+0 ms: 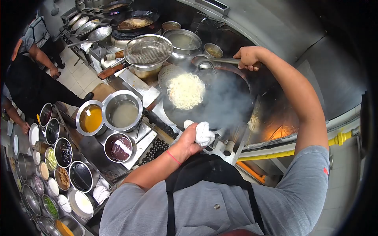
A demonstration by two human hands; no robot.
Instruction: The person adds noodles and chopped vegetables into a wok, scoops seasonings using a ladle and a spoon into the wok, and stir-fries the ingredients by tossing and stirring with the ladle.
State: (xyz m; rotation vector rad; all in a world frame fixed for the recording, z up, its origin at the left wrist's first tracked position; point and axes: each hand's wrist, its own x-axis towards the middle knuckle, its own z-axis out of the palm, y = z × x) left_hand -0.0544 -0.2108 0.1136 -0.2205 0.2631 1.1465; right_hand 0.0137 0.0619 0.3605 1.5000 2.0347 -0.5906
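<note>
My left hand [190, 142] is closed around a folded white cloth [204, 134] at the near rim of a large wok [232, 88]; whether the cloth grips a wok handle is hidden. Pale noodles [186, 91] lie in a heap on the wok's left side, and smoke or steam blurs much of its inside. Beside the noodles rests a perforated skimmer [167, 76]. My right hand [249, 58] grips the handle of a ladle [228, 60] beyond the far right rim. The ladle's bowl is over by the wok's far loop handle [206, 63].
A round mesh strainer [148, 50] sits on a pot at the back. Water runs into a metal pot [183, 41]. Left stand pots of yellow liquid [91, 118], cloudy liquid [123, 111] and dark red sauce [118, 147], plus several ingredient containers. Another person [33, 74] stands far left.
</note>
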